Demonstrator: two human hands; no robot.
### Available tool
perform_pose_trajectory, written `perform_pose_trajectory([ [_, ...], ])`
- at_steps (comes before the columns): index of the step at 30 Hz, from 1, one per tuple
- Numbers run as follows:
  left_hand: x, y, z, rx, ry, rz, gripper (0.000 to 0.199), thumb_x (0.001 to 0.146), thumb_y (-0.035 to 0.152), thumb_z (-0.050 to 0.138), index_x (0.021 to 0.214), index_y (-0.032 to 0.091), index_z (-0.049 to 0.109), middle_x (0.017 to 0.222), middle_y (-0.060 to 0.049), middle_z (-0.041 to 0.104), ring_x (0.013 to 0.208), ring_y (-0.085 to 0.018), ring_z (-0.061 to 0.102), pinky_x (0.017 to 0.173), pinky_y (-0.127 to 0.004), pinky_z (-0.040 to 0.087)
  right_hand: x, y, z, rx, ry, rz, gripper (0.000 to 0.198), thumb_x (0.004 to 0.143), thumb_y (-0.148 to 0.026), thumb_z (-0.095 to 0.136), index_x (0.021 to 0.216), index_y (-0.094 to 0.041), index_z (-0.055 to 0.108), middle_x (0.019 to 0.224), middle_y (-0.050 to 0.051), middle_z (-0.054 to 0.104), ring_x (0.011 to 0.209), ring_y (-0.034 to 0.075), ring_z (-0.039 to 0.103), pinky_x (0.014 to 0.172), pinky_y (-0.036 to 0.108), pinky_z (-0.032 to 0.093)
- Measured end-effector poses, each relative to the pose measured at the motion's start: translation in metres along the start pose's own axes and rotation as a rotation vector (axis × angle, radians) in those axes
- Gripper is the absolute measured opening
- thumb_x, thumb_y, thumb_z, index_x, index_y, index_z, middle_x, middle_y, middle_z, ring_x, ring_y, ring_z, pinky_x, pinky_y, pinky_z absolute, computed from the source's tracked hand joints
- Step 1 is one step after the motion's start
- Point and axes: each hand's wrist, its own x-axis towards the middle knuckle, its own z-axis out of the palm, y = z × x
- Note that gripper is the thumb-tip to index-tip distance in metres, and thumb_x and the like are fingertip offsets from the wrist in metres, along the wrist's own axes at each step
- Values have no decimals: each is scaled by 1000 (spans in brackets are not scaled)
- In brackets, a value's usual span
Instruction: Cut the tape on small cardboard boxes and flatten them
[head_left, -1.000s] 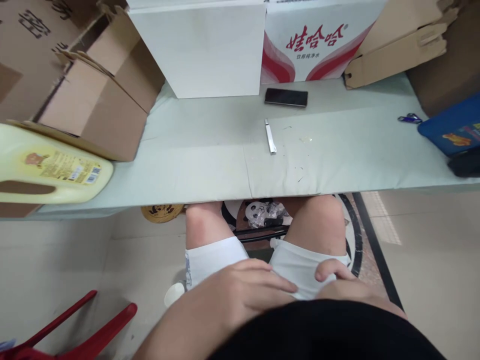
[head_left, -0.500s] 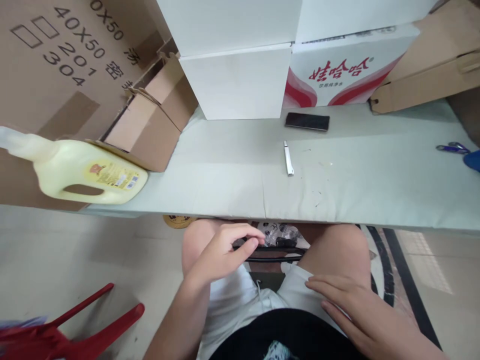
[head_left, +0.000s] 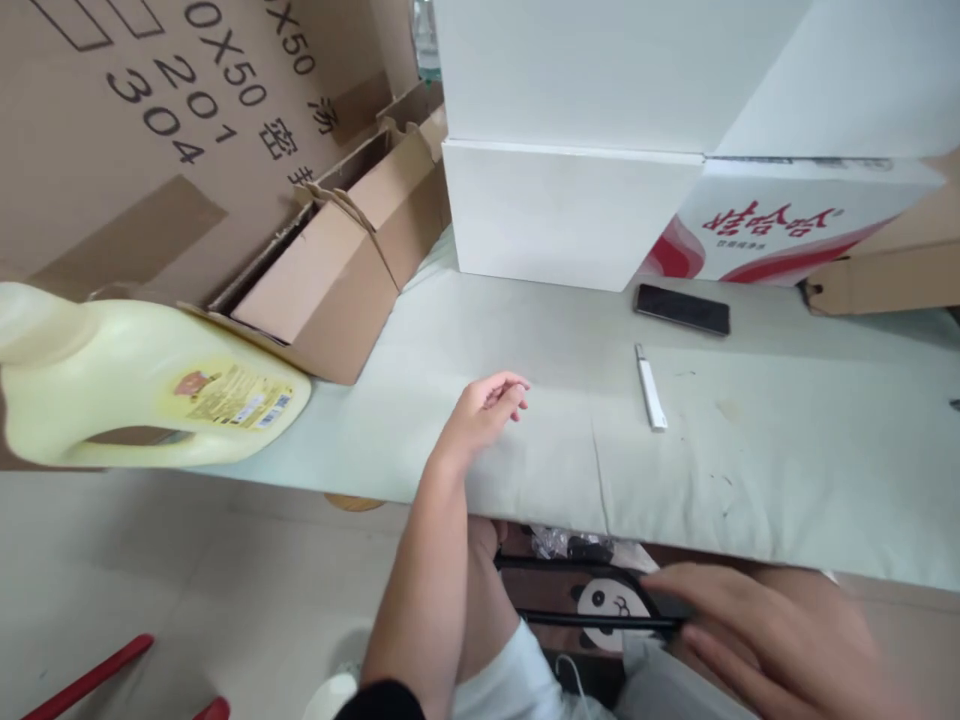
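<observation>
My left hand (head_left: 489, 412) hovers over the pale green cloth near the table's front edge. Its fingers are loosely bent and slightly apart, with nothing seen in them. Lower right, my right hand (head_left: 772, 625) is over my lap, just short of the table edge; its fingers are stretched out, slightly blurred and hold nothing visible. To the right of my left hand a slim white stick-like item (head_left: 651, 390) with a metallic tip lies on the cloth. Behind it rests a dark phone (head_left: 682, 309), lying flat.
A yellow jug (head_left: 217, 385) with a handle lies on its side at the left, by an open cardboard box (head_left: 315, 290). White cartons (head_left: 555, 210) stand at the back. The green cloth-covered table (head_left: 420, 420) spans the view. Red legs (head_left: 97, 680) show at lower left.
My left hand has moved from above my lap forward over the table. My right hand has shifted a little right. The view has turned left, so the table things appear further right and lower.
</observation>
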Motion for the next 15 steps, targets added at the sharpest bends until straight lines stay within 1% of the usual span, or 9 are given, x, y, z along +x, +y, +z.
perform_pose_trajectory([
  [3, -1, -15, -24, 125, 89, -73, 22, 88, 39, 54, 82, 19, 63, 68, 2, 58, 64, -14, 51, 63, -28, 40, 73, -31, -13, 142, 9, -36, 34, 102, -44, 49, 115, -29, 76, 114, 6, 81, 100, 22, 79, 86, 34, 67],
  [4, -2, -16, -31, 165, 107, -76, 22, 89, 37, 53, 78, 20, 61, 64, 3, 53, 62, -14, 47, 62, -28, 37, 102, -41, -15, 177, 49, -58, 33, 102, -44, 49, 110, -26, 75, 112, 7, 81, 101, 22, 79, 87, 36, 67],
  [6, -2, -15, -45, 173, 125, -61, 27, 91, 38, 51, 71, 20, 55, 61, 5, 46, 61, -13, 43, 61, -29, 32, 164, -60, -15, 242, 102, -177, 30, 99, -41, 51, 109, -22, 73, 109, 10, 80, 101, 23, 77, 91, 40, 65],
  [9, -3, -9, -58, 124, 173, -48, 33, 92, 42, 50, 67, 21, 48, 60, 5, 44, 61, -14, 43, 61, -30, 31, 260, -90, -14, 380, 236, -287, 27, 96, -37, 53, 111, -20, 69, 112, 11, 78, 104, 24, 75, 93, 42, 63],
  [10, -3, -7, -61, 121, 190, -55, 33, 92, 41, 50, 66, 21, 47, 60, 4, 44, 61, -14, 43, 62, -30, 31, 292, -101, -15, 412, 290, -298, 26, 95, -34, 53, 112, -20, 68, 115, 11, 76, 107, 24, 73, 96, 43, 62],
  [11, -4, -5, -63, 124, 199, -62, 32, 92, 39, 51, 66, 22, 46, 60, 4, 45, 61, -14, 43, 62, -30, 31, 323, -113, -18, 426, 358, -326, 27, 93, -29, 54, 114, -19, 66, 118, 10, 75, 107, 24, 72, 96, 44, 61],
  [13, -6, -2, -65, 125, 197, -75, 31, 91, 37, 51, 64, 22, 44, 59, 4, 45, 61, -14, 43, 63, -31, 31, 381, -139, -28, 362, 432, -422, 36, 89, -20, 52, 123, -21, 64, 130, 10, 70, 116, 24, 69, 103, 46, 58],
  [14, -6, -2, -65, 120, 192, -79, 31, 91, 36, 51, 64, 22, 43, 59, 4, 44, 61, -14, 42, 63, -31, 31, 407, -152, -34, 295, 469, -476, 44, 86, -16, 51, 128, -22, 63, 137, 9, 65, 125, 26, 64, 109, 48, 54],
  [15, -7, -1, -66, 119, 187, -85, 32, 91, 37, 50, 64, 22, 43, 59, 4, 44, 62, -14, 42, 63, -31, 31, 430, -163, -40, 223, 479, -520, 50, 84, -14, 52, 132, -24, 62, 143, 9, 61, 137, 28, 56, 117, 51, 47],
])
